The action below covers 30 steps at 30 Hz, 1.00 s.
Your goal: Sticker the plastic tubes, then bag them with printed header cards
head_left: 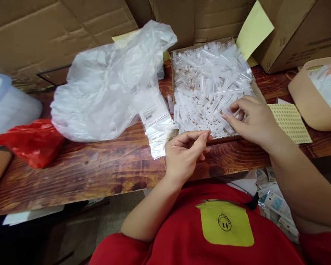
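A shallow cardboard tray (260, 92) holds a heap of clear plastic tubes (206, 82) and small white caps (209, 119). Over the tray's right front part, my right hand (253, 119) closes thumb and forefinger about a clear plastic tube (226, 110), partly lost against the heap. My left hand (186, 151) is in front of the tray's near edge, thumb pressed to the fingertips; whatever lies between them is too small to make out. Just left of it, a single clear tube rests across flat clear packets (157, 110) with printed labels.
A large crumpled plastic bag (99, 92) and a red bag (35, 141) lie on the wooden table (105, 169). At left stands a bluish tub (13, 106). A beige bin (309, 94) and a yellow sticker sheet (289, 123) are at right. Cardboard boxes (289, 33) line the back.
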Each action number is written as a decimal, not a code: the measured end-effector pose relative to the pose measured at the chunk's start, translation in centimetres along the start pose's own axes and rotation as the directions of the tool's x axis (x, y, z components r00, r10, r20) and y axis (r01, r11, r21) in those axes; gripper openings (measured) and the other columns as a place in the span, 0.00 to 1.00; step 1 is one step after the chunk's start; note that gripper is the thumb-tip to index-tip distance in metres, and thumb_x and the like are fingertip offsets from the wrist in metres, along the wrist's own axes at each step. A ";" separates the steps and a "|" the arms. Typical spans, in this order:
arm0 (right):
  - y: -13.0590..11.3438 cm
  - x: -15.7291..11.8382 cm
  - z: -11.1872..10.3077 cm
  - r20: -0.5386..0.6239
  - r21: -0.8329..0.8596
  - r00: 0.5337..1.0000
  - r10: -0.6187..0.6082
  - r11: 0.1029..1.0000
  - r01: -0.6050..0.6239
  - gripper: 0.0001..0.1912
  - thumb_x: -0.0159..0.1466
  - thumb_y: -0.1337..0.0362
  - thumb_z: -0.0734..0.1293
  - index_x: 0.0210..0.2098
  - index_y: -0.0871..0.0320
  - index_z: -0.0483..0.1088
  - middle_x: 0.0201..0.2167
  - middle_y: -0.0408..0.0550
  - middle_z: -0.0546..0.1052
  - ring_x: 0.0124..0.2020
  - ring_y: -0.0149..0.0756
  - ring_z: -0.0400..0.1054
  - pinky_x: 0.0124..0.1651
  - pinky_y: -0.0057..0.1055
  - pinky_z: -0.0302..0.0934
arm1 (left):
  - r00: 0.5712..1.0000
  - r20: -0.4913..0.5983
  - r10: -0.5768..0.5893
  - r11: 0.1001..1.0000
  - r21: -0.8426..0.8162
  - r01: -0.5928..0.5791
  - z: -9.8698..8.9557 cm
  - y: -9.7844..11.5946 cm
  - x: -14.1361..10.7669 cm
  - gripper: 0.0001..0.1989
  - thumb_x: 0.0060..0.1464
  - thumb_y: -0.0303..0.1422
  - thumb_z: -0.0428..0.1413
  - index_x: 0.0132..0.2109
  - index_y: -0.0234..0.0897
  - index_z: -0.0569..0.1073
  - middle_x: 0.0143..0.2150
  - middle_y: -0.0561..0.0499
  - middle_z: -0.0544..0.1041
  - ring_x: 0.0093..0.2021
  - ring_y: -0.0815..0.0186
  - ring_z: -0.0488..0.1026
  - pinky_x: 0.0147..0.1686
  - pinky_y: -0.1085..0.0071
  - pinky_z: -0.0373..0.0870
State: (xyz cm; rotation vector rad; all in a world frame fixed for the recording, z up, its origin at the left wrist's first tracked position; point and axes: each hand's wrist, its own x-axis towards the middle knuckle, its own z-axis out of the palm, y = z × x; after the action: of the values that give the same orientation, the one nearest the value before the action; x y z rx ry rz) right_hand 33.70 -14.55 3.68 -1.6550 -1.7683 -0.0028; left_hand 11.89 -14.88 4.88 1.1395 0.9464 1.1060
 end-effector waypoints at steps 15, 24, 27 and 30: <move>-5.0 -4.0 -1.3 -0.104 0.072 0.932 -0.348 0.932 0.356 0.12 0.69 0.67 0.68 0.51 0.52 0.75 0.43 0.48 0.84 0.41 0.44 0.80 0.42 0.41 0.65 | 0.510 0.216 0.833 0.297 0.603 -0.740 -0.5 0.5 -0.7 0.08 0.57 0.23 0.62 0.43 0.38 0.81 0.36 0.51 0.85 0.33 0.69 0.82 0.36 0.73 0.81; -5.1 -4.0 -1.2 -0.111 0.081 0.933 -0.342 0.933 0.352 0.11 0.69 0.66 0.67 0.50 0.49 0.75 0.44 0.46 0.85 0.42 0.42 0.80 0.44 0.40 0.66 | 0.418 0.330 0.847 0.132 0.630 -0.765 -0.8 0.0 -0.7 0.13 0.55 0.22 0.63 0.48 0.37 0.80 0.41 0.50 0.86 0.37 0.67 0.83 0.42 0.74 0.83; -5.1 -4.0 -1.2 -0.115 0.107 0.942 -0.314 0.939 0.326 0.11 0.69 0.65 0.67 0.49 0.49 0.76 0.43 0.45 0.85 0.42 0.42 0.80 0.44 0.40 0.67 | 0.437 0.338 0.834 0.135 0.642 -0.755 -0.7 0.3 -0.7 0.12 0.56 0.23 0.63 0.47 0.38 0.81 0.40 0.50 0.86 0.37 0.67 0.83 0.41 0.73 0.83; -5.0 -4.1 -1.1 -0.114 0.099 0.940 -0.321 0.938 0.332 0.11 0.69 0.66 0.66 0.49 0.49 0.76 0.43 0.46 0.85 0.42 0.43 0.80 0.44 0.41 0.67 | 0.447 0.366 0.816 0.140 0.625 -0.768 -0.7 0.6 -0.7 0.11 0.56 0.23 0.62 0.45 0.38 0.81 0.39 0.50 0.86 0.36 0.67 0.83 0.40 0.73 0.83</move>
State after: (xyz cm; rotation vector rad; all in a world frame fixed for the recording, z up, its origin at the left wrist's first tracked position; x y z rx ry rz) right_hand 29.62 -19.52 4.80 -1.2420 -1.9116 -0.1263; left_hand 10.94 -15.33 5.37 2.5405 0.8058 1.6709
